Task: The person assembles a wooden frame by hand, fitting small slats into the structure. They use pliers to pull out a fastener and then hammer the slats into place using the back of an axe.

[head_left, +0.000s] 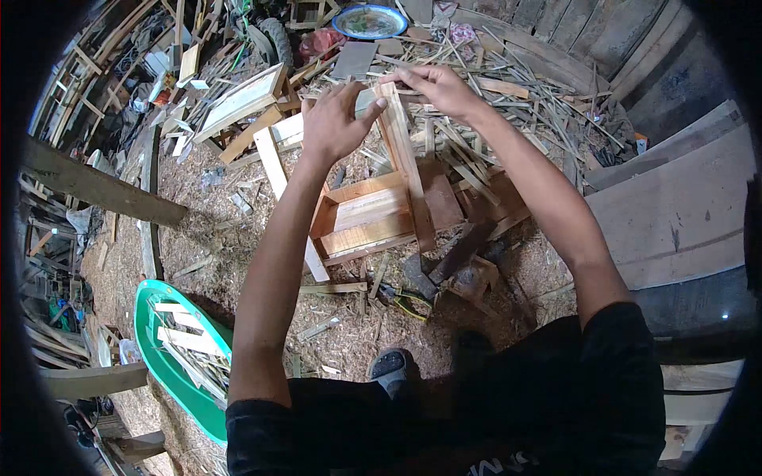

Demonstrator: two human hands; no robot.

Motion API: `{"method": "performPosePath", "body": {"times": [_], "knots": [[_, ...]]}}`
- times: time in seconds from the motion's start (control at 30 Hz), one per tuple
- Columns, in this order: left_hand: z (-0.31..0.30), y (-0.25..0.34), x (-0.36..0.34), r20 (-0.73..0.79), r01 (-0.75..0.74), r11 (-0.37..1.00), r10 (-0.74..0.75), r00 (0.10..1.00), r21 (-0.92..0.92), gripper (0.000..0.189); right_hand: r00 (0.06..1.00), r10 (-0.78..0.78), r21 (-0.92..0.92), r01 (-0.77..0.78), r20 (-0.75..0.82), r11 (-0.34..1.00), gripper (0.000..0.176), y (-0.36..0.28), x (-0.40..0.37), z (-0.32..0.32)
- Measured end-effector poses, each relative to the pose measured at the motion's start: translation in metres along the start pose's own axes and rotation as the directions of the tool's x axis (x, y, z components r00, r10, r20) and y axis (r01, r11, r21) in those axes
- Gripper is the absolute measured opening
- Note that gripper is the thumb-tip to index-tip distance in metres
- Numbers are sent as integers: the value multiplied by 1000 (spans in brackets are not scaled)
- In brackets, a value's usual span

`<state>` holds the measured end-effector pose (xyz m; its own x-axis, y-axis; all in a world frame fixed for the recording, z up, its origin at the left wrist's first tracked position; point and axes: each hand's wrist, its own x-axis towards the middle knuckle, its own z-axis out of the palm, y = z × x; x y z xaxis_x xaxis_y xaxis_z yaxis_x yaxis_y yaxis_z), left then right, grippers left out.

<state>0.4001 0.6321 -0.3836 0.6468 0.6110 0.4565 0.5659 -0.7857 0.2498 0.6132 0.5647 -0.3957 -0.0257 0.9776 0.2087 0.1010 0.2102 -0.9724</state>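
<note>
One black shirt (476,397) nearest. Two hands: left (337,123) open, thumb beside one plank (406,159); right (444,91) at plank's top end, grip unclear. Plank against one box (369,208); one pliers (411,303) nearby.

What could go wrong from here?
1. The long board might tip or skew against the box; the left hand and right hand are both up at its far end.
2. The pliers lie near the sandal, so a step forward could land on them.
3. The fingers are bare around raw wood: possible splinters.
</note>
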Motion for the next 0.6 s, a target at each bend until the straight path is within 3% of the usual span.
{"method": "performPosePath", "body": {"times": [0.07,0.1,0.13,0.17,0.33,0.5,0.6], "knots": [[-3,1,-1,-2,0,1000,0,1000,-30,56,997,64,97,-66,31,993,35,1,-6,1],[-5,4,-2,-3,-1,999,1,1000,-48,56,998,41,111,-45,42,993,35,6,-7,-1],[-8,6,0,102,49,998,-46,994,-27,55,998,19,124,-26,52,992,35,10,-7,-2],[-8,7,-2,84,47,998,-44,995,-42,54,998,-2,140,-6,62,990,34,10,-7,-1],[-8,9,-11,39,26,999,-25,999,-19,50,997,-72,65,72,3,995,23,9,-3,2],[-8,14,-16,-10,-17,1000,17,1000,-20,49,988,-142,16,141,58,990,19,1,-5,-3],[-10,18,-19,28,38,999,-37,999,-28,50,989,-132,-22,134,60,991,18,-4,-10,-3]]}}
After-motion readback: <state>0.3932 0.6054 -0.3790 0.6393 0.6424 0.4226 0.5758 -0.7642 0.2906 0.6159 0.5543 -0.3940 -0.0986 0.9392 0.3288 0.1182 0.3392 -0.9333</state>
